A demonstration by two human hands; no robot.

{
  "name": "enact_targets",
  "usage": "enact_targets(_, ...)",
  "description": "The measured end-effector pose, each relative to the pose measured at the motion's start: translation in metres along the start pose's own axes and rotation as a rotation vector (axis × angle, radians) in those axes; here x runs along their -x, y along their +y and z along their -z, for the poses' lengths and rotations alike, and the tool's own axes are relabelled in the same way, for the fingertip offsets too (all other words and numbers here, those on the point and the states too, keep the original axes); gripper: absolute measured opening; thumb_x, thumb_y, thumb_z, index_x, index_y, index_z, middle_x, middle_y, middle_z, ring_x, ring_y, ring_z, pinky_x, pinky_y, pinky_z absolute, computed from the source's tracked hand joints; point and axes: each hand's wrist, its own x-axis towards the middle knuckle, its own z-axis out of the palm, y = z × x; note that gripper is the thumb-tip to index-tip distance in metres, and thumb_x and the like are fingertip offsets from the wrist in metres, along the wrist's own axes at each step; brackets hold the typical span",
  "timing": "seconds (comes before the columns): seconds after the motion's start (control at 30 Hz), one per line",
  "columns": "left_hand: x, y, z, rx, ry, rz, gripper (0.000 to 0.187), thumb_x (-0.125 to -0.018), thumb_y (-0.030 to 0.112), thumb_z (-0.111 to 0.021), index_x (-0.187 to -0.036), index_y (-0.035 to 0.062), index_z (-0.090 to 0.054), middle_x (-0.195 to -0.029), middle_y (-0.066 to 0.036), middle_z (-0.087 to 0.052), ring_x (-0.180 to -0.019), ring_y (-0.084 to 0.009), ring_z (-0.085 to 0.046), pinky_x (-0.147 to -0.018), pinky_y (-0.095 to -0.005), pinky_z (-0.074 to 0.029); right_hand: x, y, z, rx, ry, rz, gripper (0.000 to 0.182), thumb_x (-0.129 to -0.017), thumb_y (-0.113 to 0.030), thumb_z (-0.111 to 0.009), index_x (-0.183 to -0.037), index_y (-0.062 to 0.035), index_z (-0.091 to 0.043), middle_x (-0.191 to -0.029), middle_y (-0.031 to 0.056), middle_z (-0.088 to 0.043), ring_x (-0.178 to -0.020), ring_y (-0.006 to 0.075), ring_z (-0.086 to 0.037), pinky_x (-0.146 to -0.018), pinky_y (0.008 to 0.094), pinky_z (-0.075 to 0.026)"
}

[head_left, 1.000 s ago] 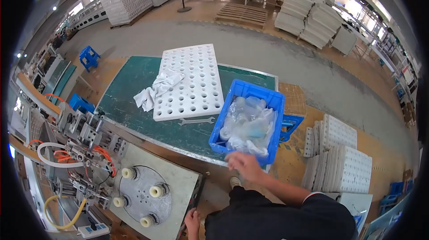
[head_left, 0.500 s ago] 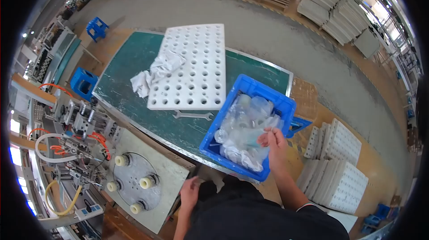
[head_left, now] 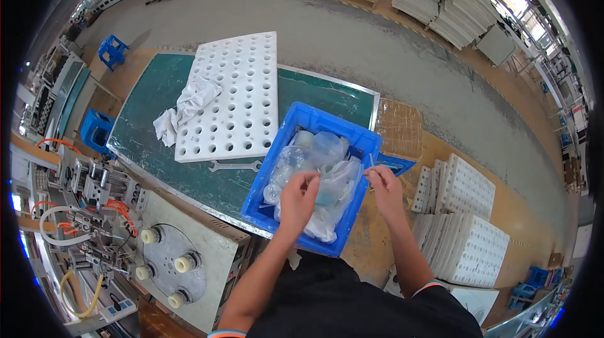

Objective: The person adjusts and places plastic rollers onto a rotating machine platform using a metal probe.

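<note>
A blue plastic crate (head_left: 259, 193) full of clear plastic bags (head_left: 324, 149) stands at the table's front edge. Over its near part is my left hand (head_left: 300, 198), thumb and fingers pinched at the edge of a crumpled clear bag. My right hand (head_left: 385, 188) is at the crate's right rim, fingers closed in a pinch. A thin, pale sliver shows at its fingertips, too small to name. Bluish-green contents (head_left: 327, 196) show through the bag between the hands.
On the green table (head_left: 141, 108) lie a white foam tray with holes (head_left: 236, 95), a white cloth (head_left: 195, 99) and a wrench (head_left: 234, 166). A machine with a round turntable (head_left: 173, 259) stands left. Foam trays (head_left: 469, 250) are stacked right.
My left hand has risen from beside the machine to the bags in the crate. My right hand has moved from above the bags to the right rim. The view has shifted right.
</note>
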Motion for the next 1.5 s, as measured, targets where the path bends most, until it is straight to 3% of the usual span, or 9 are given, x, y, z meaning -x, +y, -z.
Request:
enact_targets(0.17,-0.055,0.017,-0.034,-0.394,-0.179,0.125,0.034,-0.082,0.033,-0.062,-0.092,0.0012,-0.064,-0.078,-0.013,-0.065,-0.073,-0.0244,-0.064,-0.063,-0.0359,-0.048,-0.016,-0.008,-0.005,0.111,-0.104,0.146,0.017,-0.089,-0.013,-0.054,-0.091,-0.0002,-0.064,-0.085,0.0038,-0.057,-0.076,0.0098,-0.051,-0.067,0.0242,-0.041)
enact_targets(0.23,-0.052,0.021,-0.034,-0.773,-0.562,0.096,0.043,-0.079,0.043,-0.062,-0.087,0.0007,-0.064,-0.077,-0.017,-0.065,-0.076,-0.0324,-0.063,-0.066,-0.0424,-0.048,-0.021,-0.014,-0.006,0.094,-0.077,0.172,0.016,-0.089,-0.013,-0.055,-0.092,-0.0006,-0.064,-0.084,0.0038,-0.056,-0.075,0.0098,-0.05,-0.066,0.0246,-0.041)
enact_targets(0.5,0.008,0.021,-0.021,-0.184,-0.323,0.19,0.02,-0.085,0.018,-0.061,-0.084,-0.0007,-0.055,-0.063,-0.007,-0.057,-0.059,-0.0125,-0.059,-0.047,-0.0274,-0.047,0.0,-0.014,-0.01,-0.099,-0.227,0.245,0.014,-0.087,-0.013,-0.057,-0.095,-0.0045,-0.064,-0.077,0.0066,-0.061,-0.067,0.0188,-0.059,-0.06,0.0296,-0.045)
enact_targets(0.57,0.021,0.028,-0.017,-0.093,-0.257,0.224,0.014,-0.086,0.012,-0.059,-0.086,-0.0007,-0.054,-0.062,-0.005,-0.055,-0.056,-0.0085,-0.056,-0.044,-0.0241,-0.045,0.006,-0.019,-0.01,0.092,-0.463,0.37,0.012,-0.087,-0.012,-0.056,-0.096,-0.0056,-0.061,-0.076,0.0087,-0.062,-0.068,0.0252,-0.061,-0.059,0.0331,-0.047)
enact_targets(0.87,0.047,0.034,-0.005,0.204,0.078,0.19,0.008,-0.087,0.006,-0.057,-0.09,0.0002,-0.051,-0.071,-0.002,-0.053,-0.056,-0.0046,-0.05,-0.045,-0.02,-0.046,0.03,-0.029,-0.01,0.608,-0.643,0.421,0.018,-0.078,-0.006,-0.056,-0.096,-0.0029,-0.057,-0.081,0.0151,-0.064,-0.073,0.0308,-0.064,-0.058,0.0409,-0.051)
enact_targets(1.1,0.06,0.027,-0.012,-0.108,0.006,0.028,0.009,-0.087,0.005,-0.057,-0.092,0.0004,-0.051,-0.067,-0.007,-0.057,-0.054,-0.0099,-0.056,-0.046,-0.0252,-0.046,0.02,-0.014,-0.038,0.79,-0.949,0.493,0.018,-0.074,-0.003,-0.054,-0.093,-0.0012,-0.057,-0.081,0.0152,-0.064,-0.072,0.0335,-0.063,-0.061,0.0409,-0.05)
enact_targets(1.27,0.064,0.026,-0.011,-0.124,-0.004,-0.015,0.012,-0.085,0.008,-0.059,-0.093,0.0014,-0.052,-0.066,-0.009,-0.059,-0.054,-0.014,-0.059,-0.047,-0.0275,-0.046,0.022,0.035,-0.07,0.0,-0.916,0.355,0.013,-0.08,-0.01,-0.054,-0.091,-0.004,-0.058,-0.082,0.0159,-0.061,-0.074,0.0336,-0.059,-0.062,0.0373,-0.047)
enact_targets(1.4,0.062,0.019,-0.007,-0.16,0.05,0.019,0.013,-0.084,0.011,-0.06,-0.092,0.0027,-0.054,-0.066,-0.008,-0.059,-0.053,-0.0157,-0.059,-0.05,-0.0302,-0.046,0.015,0.008,-0.069,0.441,-0.981,0.345,0.022,-0.082,-0.018,-0.056,-0.1,-0.0051,-0.056,-0.091,0.014,-0.061,-0.084,0.0321,-0.059,-0.07,0.0374,-0.047)
enact_targets(1.5,0.058,0.025,0.004,-0.097,0.07,0.104,0.017,-0.082,0.014,-0.06,-0.093,0.0035,-0.052,-0.072,-0.015,-0.06,-0.067,-0.0324,-0.061,-0.058,-0.039,-0.047,0.004,0.005,-0.071,0.448,-1.011,0.372,0.027,-0.082,-0.02,-0.055,-0.105,-0.0057,-0.055,-0.097,0.014,-0.062,-0.09,0.0328,-0.059,-0.073,0.0391,-0.047)
